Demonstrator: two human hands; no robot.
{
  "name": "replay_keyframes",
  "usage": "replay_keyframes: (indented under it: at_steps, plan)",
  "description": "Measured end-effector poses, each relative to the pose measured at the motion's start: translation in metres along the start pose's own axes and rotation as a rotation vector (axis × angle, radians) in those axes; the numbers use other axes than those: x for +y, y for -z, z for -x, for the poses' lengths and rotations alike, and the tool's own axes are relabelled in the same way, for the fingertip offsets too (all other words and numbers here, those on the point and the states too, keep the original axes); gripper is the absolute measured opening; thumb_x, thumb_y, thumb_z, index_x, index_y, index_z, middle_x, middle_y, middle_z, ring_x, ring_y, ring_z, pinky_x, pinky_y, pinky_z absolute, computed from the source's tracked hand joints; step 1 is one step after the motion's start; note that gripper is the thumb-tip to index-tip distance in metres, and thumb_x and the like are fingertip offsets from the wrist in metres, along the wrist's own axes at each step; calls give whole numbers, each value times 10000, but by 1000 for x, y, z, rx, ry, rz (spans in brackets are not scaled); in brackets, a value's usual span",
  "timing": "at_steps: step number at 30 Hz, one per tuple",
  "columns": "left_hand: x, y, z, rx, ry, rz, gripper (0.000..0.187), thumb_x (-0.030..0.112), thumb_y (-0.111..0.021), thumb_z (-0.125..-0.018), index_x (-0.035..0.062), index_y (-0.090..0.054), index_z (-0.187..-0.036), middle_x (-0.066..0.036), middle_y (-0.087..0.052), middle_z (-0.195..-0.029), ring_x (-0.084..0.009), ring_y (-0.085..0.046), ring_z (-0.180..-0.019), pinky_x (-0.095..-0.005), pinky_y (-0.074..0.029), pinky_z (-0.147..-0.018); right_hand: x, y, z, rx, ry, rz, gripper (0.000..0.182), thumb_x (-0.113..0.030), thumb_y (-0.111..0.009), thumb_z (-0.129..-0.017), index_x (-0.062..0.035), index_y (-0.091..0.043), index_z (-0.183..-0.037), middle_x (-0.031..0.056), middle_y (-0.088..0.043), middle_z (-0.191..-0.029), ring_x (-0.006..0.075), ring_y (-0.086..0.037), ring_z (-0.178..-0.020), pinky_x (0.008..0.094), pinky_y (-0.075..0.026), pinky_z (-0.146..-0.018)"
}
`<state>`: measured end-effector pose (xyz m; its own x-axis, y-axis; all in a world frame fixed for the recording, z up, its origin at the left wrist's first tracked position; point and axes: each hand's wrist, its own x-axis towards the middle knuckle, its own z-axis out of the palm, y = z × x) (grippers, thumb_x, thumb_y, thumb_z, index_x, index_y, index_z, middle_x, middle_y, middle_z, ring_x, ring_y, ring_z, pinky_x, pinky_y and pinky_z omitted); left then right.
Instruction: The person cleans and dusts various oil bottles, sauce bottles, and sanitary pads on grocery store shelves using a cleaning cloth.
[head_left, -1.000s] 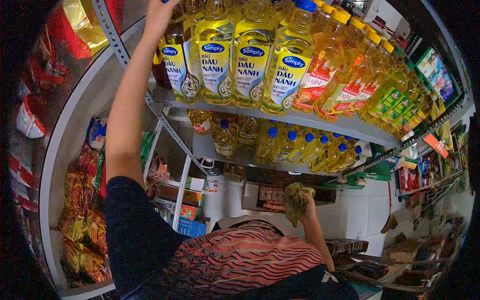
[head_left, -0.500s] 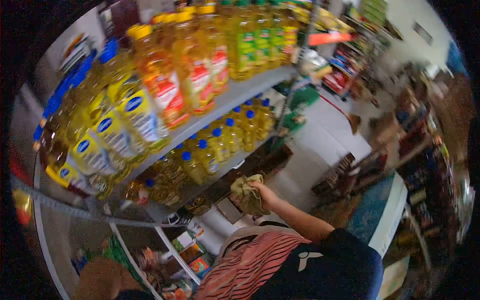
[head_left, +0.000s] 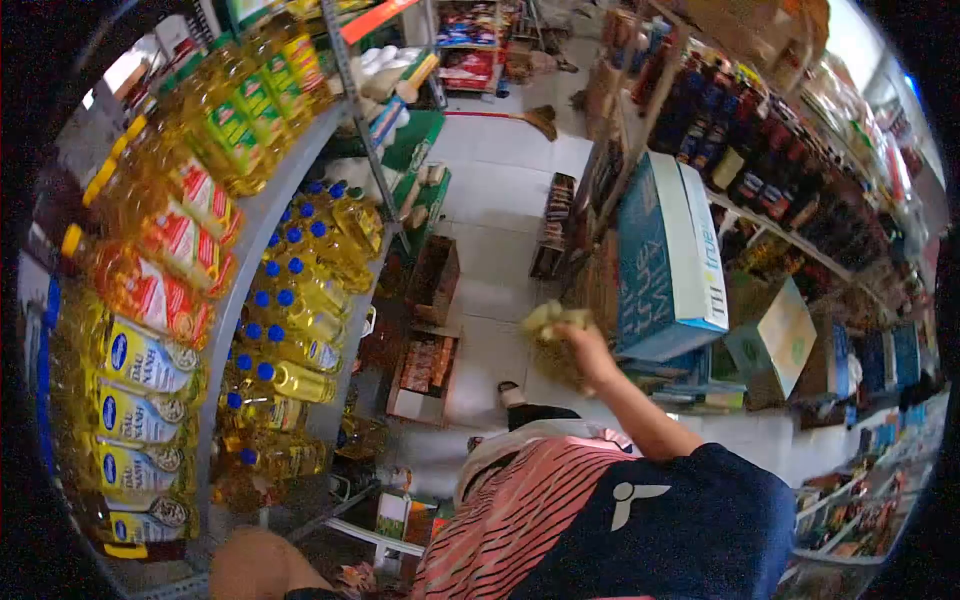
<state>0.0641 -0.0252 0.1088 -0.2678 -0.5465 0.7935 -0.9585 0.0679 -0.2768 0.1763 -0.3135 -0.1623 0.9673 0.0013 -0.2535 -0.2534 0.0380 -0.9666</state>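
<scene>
My right hand (head_left: 590, 352) is closed around a crumpled olive-green cloth (head_left: 548, 322), held out in front of my body above the aisle floor. The cloth bunches out past my fingers and is slightly blurred. Close to the right of this hand stands a blue and white milk carton box (head_left: 665, 265). At the lower left a bare part of my left arm (head_left: 258, 565) shows, beside the shelf of oil bottles; the left hand itself is out of sight.
Cooking oil bottles (head_left: 150, 360) fill the metal shelf (head_left: 275, 200) on the left, with more blue-capped bottles (head_left: 300, 340) one level below. Dark bottles (head_left: 745, 140) line the right rack. Open cardboard boxes (head_left: 425, 365) and a broom (head_left: 540, 120) are on the white tiled floor (head_left: 490, 210).
My view has turned to the right, so the oil shelf now sits farther left and the milk box is in full view. My right hand, still gripping the cloth, has swung away from the shelf.
</scene>
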Motion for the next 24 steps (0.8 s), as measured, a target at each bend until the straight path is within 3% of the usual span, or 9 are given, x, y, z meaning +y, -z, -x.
replay_keyframes:
  at_steps: [2, 4, 6, 8, 11, 18, 20, 23, 24]
  plan:
    - [-7, -9, -7, -19, -19, 60, 178, 170, -498, -746, -1, -547, -758, -99, -527, -682, -202, -535, -646, -273, -420, -570, 2, 38, -5, 174, 44, -160, 294, -224, -522, -737, -20, -551, -946, 68, -575, -882, 164, -520, -807, 269, -398, -744]
    - [-16, -25, -13, -33, -37, 131, 183, 177, -501, -747, 0, -547, -754, -98, -524, -677, -203, -533, -639, -274, -418, -562, -22, 73, 1, 413, 300, 71, 252, -149, -520, -749, -7, -546, -955, 66, -581, -878, 147, -524, -796, 275, -408, -721]
    - [-28, -39, -17, -40, -51, 203, 188, 184, -503, -747, 1, -548, -751, -98, -520, -672, -204, -531, -632, -274, -415, -553, -23, 117, -10, 525, 404, 41, 254, -114, -552, -727, -8, -546, -958, 71, -588, -849, 157, -529, -778, 272, -408, -714]
    - [-43, -51, -21, -51, -55, 264, 193, 190, -505, -748, 2, -548, -747, -97, -517, -667, -205, -529, -625, -275, -413, -545, -29, 156, -22, 756, 517, 276, 240, -92, -566, -711, -2, -549, -932, 92, -582, -848, 186, -532, -775, 283, -407, -702]
    - [-66, -74, -29, -131, -31, 356, 201, 200, -509, -749, 4, -549, -742, -96, -512, -659, -206, -526, -614, -276, -410, -532, -60, 185, -30, 777, 740, 739, 238, -75, -611, -633, -15, -547, -855, 133, -547, -866, 294, -516, -820, 339, -400, -714]
    - [-106, -129, -39, -242, -1, 530, 221, 224, -517, -751, 7, -550, -729, -93, -500, -642, -209, -519, -589, -278, -401, -503, -40, 229, -43, 623, 651, 907, 447, -144, -681, -567, -80, -508, -974, 111, -497, -998, 307, -439, -969, 356, -361, -817]
    - [-115, -144, -45, -278, 10, 566, 226, 231, -520, -752, 8, -550, -725, -93, -496, -637, -210, -516, -582, -278, -399, -495, -41, 243, -44, 334, 660, 1033, 581, -217, -696, -575, -106, -459, -1094, 140, -435, -1104, 324, -371, -1068, 369, -307, -899]
    - [-128, -162, -54, -331, 14, 605, 235, 241, -523, -753, 10, -551, -720, -91, -491, -630, -212, -513, -571, -279, -395, -482, -67, 243, -26, 168, 578, 1288, 703, -287, -702, -580, -111, -389, -1185, 164, -346, -1210, 326, -290, -1152, 376, -239, -963]
    - [-132, -167, -56, -346, 16, 617, 238, 245, -524, -753, 10, -551, -718, -91, -490, -627, -212, -512, -568, -280, -394, -478, -78, 249, -20, 58, 573, 1188, 716, -324, -693, -602, -88, -376, -1199, 157, -302, -1263, 310, -252, -1189, 365, -214, -984]
